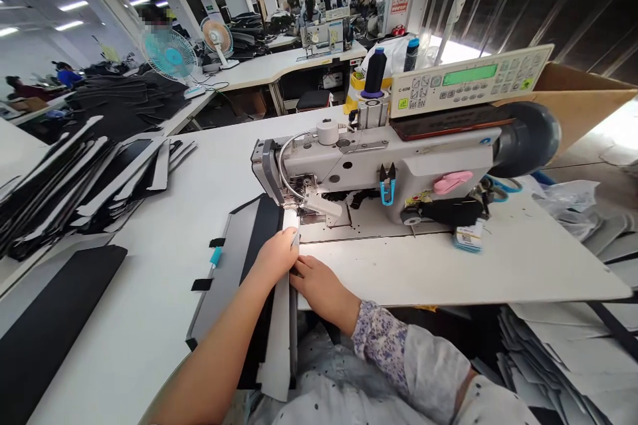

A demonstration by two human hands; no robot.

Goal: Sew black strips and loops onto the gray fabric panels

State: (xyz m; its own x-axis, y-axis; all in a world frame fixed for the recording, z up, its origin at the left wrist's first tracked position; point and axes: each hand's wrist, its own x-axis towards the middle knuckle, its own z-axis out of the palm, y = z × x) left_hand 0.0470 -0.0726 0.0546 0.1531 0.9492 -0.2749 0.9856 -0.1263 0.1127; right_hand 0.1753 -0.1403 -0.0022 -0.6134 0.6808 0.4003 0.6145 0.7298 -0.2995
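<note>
A grey and black fabric panel (223, 279) lies under the head of an industrial sewing machine (319, 169), with a white strip (277, 345) along its right side. My left hand (278, 254) is closed on the panel's right edge, just in front of the needle area. Close by and a little lower, my right hand (319, 285) pinches the same edge, its fingertips partly hidden. Two black tabs and a light blue tab (215, 257) stick out from the panel's left side. The needle itself cannot be made out.
Stacked dark and grey pieces (100, 186) lie at the left, above a long black panel (60, 319). Blue thread snips (387, 184) hang on the machine below a control panel (471, 82). Fans (173, 56) and another machine (323, 36) stand behind; people sit far left.
</note>
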